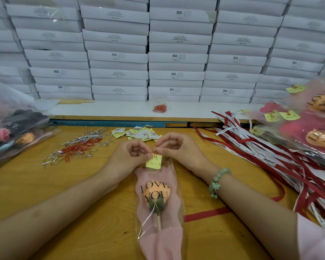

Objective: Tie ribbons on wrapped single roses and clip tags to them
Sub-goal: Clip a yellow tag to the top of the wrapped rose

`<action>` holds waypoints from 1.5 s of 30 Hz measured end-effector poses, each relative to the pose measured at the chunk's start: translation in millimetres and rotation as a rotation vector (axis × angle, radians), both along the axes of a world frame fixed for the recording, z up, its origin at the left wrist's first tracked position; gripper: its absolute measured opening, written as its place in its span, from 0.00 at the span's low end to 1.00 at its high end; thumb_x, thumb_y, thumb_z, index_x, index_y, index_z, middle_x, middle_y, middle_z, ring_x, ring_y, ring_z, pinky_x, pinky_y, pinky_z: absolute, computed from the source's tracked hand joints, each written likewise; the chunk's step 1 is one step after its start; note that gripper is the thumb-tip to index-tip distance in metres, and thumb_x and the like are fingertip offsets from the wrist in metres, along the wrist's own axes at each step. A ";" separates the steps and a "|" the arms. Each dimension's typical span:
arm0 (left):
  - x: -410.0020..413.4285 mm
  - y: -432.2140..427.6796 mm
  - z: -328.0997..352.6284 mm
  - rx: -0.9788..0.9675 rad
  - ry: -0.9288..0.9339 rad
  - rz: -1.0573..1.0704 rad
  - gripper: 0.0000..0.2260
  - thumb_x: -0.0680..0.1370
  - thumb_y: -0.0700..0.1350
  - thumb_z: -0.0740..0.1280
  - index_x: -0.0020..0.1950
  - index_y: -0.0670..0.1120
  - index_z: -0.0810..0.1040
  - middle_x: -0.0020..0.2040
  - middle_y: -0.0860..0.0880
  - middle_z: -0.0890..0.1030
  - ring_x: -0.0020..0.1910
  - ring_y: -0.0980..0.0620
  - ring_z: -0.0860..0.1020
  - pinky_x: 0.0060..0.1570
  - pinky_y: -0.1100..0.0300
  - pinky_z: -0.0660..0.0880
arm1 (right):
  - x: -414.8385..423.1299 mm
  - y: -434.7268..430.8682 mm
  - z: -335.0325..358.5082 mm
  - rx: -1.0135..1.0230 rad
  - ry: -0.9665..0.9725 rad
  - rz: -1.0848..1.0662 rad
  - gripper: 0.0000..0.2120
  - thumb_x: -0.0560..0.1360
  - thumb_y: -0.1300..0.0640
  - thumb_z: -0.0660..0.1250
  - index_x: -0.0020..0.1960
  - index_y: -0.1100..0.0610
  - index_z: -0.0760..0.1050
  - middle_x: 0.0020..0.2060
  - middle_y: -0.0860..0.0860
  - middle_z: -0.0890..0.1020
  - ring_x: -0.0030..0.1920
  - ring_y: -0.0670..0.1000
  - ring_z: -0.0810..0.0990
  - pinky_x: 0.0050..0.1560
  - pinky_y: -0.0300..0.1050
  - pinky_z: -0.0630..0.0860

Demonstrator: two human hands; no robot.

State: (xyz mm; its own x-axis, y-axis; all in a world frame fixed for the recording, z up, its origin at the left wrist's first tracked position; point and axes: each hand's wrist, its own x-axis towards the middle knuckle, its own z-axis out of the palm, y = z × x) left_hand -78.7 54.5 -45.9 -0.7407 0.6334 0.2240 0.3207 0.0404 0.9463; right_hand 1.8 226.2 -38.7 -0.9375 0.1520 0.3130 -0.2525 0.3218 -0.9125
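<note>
A wrapped orange rose (157, 196) in a pink and clear sleeve printed LOVE YOU lies lengthwise on the yellow table (86, 186) between my forearms. A yellow tag (154, 162) sits at the sleeve's far end. My left hand (129, 152) pinches the tag's top edge. My right hand (174, 147) pinches a red paper clip (155, 153) that sits on the same edge of the tag. A red ribbon (206, 213) runs out from under the sleeve to the right.
Loose red clips and silver twist ties (79, 147) lie at the left, spare tags (139, 135) beyond my hands. A ribbon pile (261, 145) and tagged roses (311, 132) fill the right. Bagged roses (9, 132) lie far left. White boxes (176, 59) are stacked behind; a clip cup (159, 105) stands on the shelf.
</note>
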 end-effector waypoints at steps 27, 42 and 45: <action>-0.4 -0.4 2.6 0.048 -0.071 0.036 0.08 0.77 0.31 0.66 0.54 0.41 0.78 0.39 0.50 0.82 0.37 0.60 0.81 0.36 0.68 0.76 | 70.0 -48.2 113.4 0.892 -0.537 0.036 0.19 0.79 0.40 0.58 0.45 0.53 0.79 0.34 0.46 0.85 0.29 0.38 0.78 0.36 0.37 0.71; 5.6 -1.5 7.8 0.024 -0.047 0.039 0.12 0.78 0.28 0.60 0.53 0.40 0.79 0.41 0.48 0.80 0.35 0.61 0.80 0.35 0.67 0.76 | 143.8 -73.0 40.4 0.668 -0.599 -0.004 0.21 0.71 0.33 0.65 0.36 0.51 0.74 0.28 0.41 0.77 0.30 0.39 0.73 0.33 0.39 0.67; 4.0 -1.3 6.4 0.028 -0.051 0.038 0.12 0.79 0.29 0.61 0.53 0.41 0.80 0.40 0.50 0.81 0.36 0.61 0.80 0.38 0.65 0.76 | 148.7 -71.7 33.6 0.393 -0.603 0.016 0.18 0.73 0.41 0.69 0.31 0.51 0.73 0.27 0.44 0.77 0.29 0.38 0.73 0.35 0.38 0.66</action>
